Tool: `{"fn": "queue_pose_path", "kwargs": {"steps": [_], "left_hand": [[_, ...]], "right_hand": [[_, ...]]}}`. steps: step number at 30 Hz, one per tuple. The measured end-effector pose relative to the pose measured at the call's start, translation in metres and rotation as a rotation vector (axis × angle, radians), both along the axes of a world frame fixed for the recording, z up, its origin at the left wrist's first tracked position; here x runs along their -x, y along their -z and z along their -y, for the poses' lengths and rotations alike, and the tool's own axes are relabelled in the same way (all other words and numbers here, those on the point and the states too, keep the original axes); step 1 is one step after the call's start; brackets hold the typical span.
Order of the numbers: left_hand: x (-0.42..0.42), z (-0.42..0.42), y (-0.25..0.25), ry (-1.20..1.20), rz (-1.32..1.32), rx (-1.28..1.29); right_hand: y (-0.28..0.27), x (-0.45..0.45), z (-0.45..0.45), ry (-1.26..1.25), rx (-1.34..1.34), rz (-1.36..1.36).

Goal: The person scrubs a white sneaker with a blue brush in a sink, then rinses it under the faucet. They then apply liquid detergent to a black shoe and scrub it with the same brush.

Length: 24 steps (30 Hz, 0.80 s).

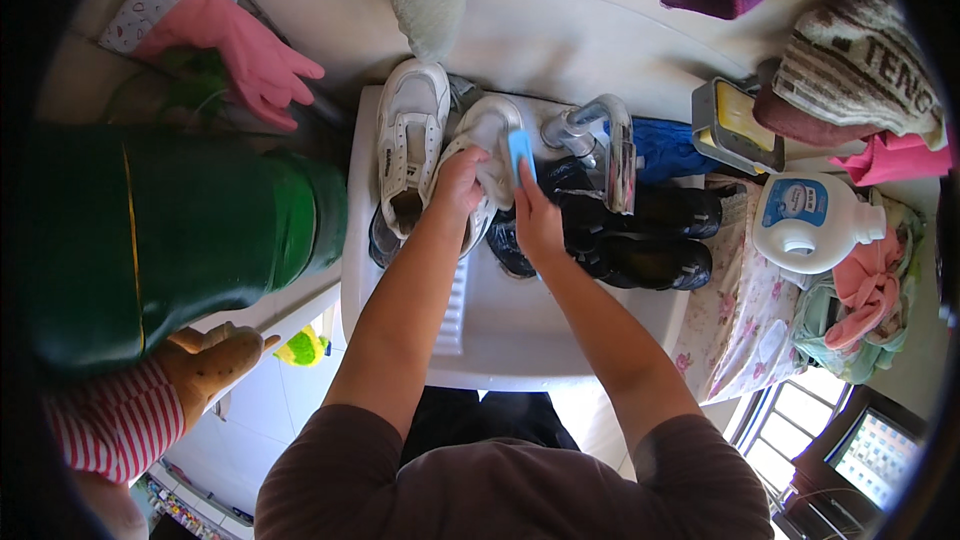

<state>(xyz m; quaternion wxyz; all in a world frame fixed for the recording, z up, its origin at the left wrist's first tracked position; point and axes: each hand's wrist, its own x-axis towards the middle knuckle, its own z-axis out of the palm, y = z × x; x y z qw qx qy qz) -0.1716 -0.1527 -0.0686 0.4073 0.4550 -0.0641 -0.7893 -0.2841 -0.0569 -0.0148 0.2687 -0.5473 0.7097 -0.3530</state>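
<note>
My left hand [460, 178] grips a white sneaker [487, 120] at its opening, above the left side of a white laundry sink [517, 349]. A light blue brush [522, 152] is in my right hand [539, 223], its head against or very close to the sneaker's side. The brush's bristles are hidden. The matching white sneaker [412, 139] lies just left of my left hand, without laces and with its toe towards the wall. Wet-looking black shoes [660, 262] lie right of my right hand, partly covered by it and the tap.
A chrome tap [619, 157] arches over the black shoes. On the right are a soap dish [739, 124], a white detergent jug [795, 221] and floral cloth [727, 307]. A large green container [187, 240] stands left, below a hanging pink rubber glove [240, 60].
</note>
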Motion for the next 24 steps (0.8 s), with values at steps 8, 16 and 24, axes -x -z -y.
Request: {"fn": "queue_pose_path", "kwargs": {"steps": [8, 16, 24], "left_hand": [[0.007, 0.001, 0.024, 0.042, 0.004, -0.012], [0.007, 0.004, 0.008, 0.06, -0.009, 0.003], [0.006, 0.004, 0.008, 0.058, 0.047, -0.026]], "right_hand": [[-0.007, 0.002, 0.071, -0.004, -0.006, -0.035], [0.001, 0.0, 0.067, -0.041, 0.015, -0.139], [0.037, 0.011, -0.005, -0.047, 0.002, -0.057]]}}
